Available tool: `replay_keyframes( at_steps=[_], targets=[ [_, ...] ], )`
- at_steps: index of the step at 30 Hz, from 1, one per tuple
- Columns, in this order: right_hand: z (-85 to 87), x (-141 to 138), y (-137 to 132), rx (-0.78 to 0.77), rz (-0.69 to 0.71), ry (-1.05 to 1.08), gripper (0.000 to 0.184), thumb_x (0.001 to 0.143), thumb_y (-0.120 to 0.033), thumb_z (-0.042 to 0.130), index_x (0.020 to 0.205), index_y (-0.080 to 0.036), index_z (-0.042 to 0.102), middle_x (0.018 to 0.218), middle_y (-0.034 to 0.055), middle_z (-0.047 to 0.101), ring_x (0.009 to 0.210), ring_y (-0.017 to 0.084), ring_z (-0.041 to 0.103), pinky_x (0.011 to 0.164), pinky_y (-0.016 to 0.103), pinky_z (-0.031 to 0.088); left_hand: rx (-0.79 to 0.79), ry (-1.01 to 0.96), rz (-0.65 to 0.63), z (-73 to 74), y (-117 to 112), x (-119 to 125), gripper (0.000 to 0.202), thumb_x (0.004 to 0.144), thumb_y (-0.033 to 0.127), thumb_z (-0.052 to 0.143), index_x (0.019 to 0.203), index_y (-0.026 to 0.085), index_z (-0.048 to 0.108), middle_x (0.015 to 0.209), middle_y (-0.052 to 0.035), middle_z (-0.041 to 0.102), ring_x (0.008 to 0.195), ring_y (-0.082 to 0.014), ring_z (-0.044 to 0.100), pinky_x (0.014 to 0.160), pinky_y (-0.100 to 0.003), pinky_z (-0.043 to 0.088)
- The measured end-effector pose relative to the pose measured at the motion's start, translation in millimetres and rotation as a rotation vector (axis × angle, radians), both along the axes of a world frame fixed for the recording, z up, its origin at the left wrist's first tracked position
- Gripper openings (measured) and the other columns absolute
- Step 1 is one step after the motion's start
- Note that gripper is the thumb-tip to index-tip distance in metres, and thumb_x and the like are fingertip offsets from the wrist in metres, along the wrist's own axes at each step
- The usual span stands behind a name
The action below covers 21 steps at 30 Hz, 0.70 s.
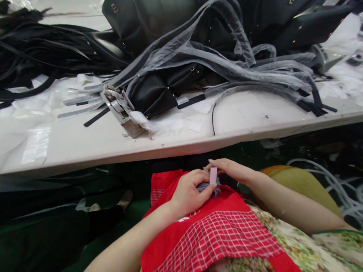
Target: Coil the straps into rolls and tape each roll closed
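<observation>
While both hands rest in the lap at the lower centre of the frame, below the table edge, the left hand (189, 193) is curled closed around a small grey bundle (209, 187), fingers wrapped over its near side. A pale strip (213, 175) stands upright just above the bundle, between the two hands. The right hand (232, 170) lies just beside it, fingers extended toward the strip and touching or nearly touching it. Whether this hand pinches anything cannot be told, as its fingertips are hidden behind the strip and the left hand. Both hands sit over a red apron (205, 232) with a checked panel.

The white table (78, 141) spans the middle of the frame. On it, at upper centre and upper right, lie black bags (155, 92) under plastic-sleeved straps (220, 65). A metal tool (119, 111) lies at the left end of that heap. Loose black straps (27, 50) are piled at upper left. White tubing (358, 195) lies on the floor at the right edge.
</observation>
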State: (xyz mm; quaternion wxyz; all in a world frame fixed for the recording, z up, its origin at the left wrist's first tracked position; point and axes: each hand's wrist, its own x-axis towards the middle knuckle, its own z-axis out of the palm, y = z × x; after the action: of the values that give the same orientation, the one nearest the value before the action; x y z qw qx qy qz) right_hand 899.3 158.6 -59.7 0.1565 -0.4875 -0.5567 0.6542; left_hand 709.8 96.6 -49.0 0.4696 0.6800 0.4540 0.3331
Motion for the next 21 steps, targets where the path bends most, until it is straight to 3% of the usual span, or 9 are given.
replay_keyframes(
  at_steps=[2, 5, 8, 10, 13, 16, 18, 21],
  targets=[
    [1.9, -2, -2, -0.097, 0.0, 0.085, 0.036, 0.075, -0.05, 0.068, 0.079, -0.014, 0.072, 0.072, 0.0027, 0.068, 0.064, 0.013, 0.058, 0.06, 0.025, 0.045, 0.028, 0.003, -0.002, 2.6, -1, -1, 0.014, 0.085, 0.032, 0.063, 0.085, 0.022, 0.073, 0.096, -0.0072, 0.07, 0.091, -0.0197, 0.064, 0.086, -0.03, 0.05],
    [2.8, -8, -5, -0.014, -0.122, 0.082, 0.03, 0.065, -0.043, 0.078, 0.068, -0.014, 0.069, 0.061, -0.0009, 0.064, 0.054, 0.01, 0.052, 0.053, 0.022, 0.041, 0.046, 0.047, 0.067, 3.1, 0, -1, 0.013, 0.083, 0.031, 0.063, 0.082, 0.021, 0.072, 0.103, -0.0084, 0.062, 0.096, -0.0197, 0.061, 0.087, -0.03, 0.048],
    [1.0, -15, -6, 0.105, -0.244, -0.013, 0.03, 0.058, -0.041, 0.083, 0.063, -0.014, 0.069, 0.059, -0.0003, 0.065, 0.053, 0.009, 0.051, 0.052, 0.022, 0.04, -0.039, 0.062, 0.126, 0.5, 3, 0, 0.02, 0.086, 0.033, 0.059, 0.075, 0.019, 0.068, 0.091, -0.0054, 0.062, 0.086, -0.0174, 0.06, 0.079, -0.028, 0.047],
    [0.6, -17, -4, 0.083, -0.28, -0.045, 0.033, 0.055, -0.042, 0.085, 0.062, -0.013, 0.071, 0.057, 0.0006, 0.065, 0.051, 0.01, 0.051, 0.051, 0.022, 0.041, -0.13, 0.046, 0.139, -0.9, 5, 2, 0.023, 0.087, 0.033, 0.057, 0.071, 0.019, 0.065, 0.078, -0.0024, 0.064, 0.075, -0.0158, 0.059, 0.071, -0.026, 0.045],
    [3.9, -14, 0, -0.058, -0.233, 0.019, 0.041, 0.062, -0.053, 0.08, 0.065, -0.012, 0.072, 0.057, 0.0031, 0.065, 0.052, 0.011, 0.055, 0.054, 0.024, 0.046, -0.211, 0.031, 0.204, -0.5, 7, 3, 0.023, 0.083, 0.034, 0.061, 0.065, 0.019, 0.065, 0.069, -0.0018, 0.067, 0.068, -0.0156, 0.059, 0.066, -0.025, 0.043],
    [9.9, -7, 2, -0.145, -0.162, 0.128, 0.05, 0.072, -0.062, 0.07, 0.08, -0.012, 0.074, 0.073, 0.0074, 0.071, 0.067, 0.015, 0.064, 0.068, 0.028, 0.051, -0.227, -0.001, 0.247, 1.3, 8, 5, 0.03, 0.083, 0.04, 0.06, 0.063, 0.019, 0.066, 0.069, -0.0033, 0.068, 0.068, -0.0165, 0.06, 0.067, -0.026, 0.043],
    [12.3, -6, -3, -0.053, -0.129, 0.107, 0.046, 0.068, -0.058, 0.074, 0.083, -0.014, 0.074, 0.078, 0.0062, 0.071, 0.072, 0.016, 0.063, 0.071, 0.029, 0.05, -0.216, 0.003, 0.268, 1.2, 6, 6, 0.03, 0.083, 0.041, 0.059, 0.062, 0.019, 0.066, 0.069, -0.004, 0.068, 0.069, -0.0175, 0.06, 0.068, -0.027, 0.043],
    [2.5, -9, -10, 0.181, -0.09, -0.025, 0.038, 0.065, -0.054, 0.076, 0.064, -0.016, 0.07, 0.062, 0.0009, 0.063, 0.06, 0.014, 0.055, 0.06, 0.027, 0.044, -0.217, 0.061, 0.307, -9.4, 8, 5, 0.023, 0.077, 0.036, 0.063, 0.061, 0.02, 0.06, 0.068, -0.0036, 0.066, 0.07, -0.018, 0.058, 0.067, -0.028, 0.043]
  ],
)
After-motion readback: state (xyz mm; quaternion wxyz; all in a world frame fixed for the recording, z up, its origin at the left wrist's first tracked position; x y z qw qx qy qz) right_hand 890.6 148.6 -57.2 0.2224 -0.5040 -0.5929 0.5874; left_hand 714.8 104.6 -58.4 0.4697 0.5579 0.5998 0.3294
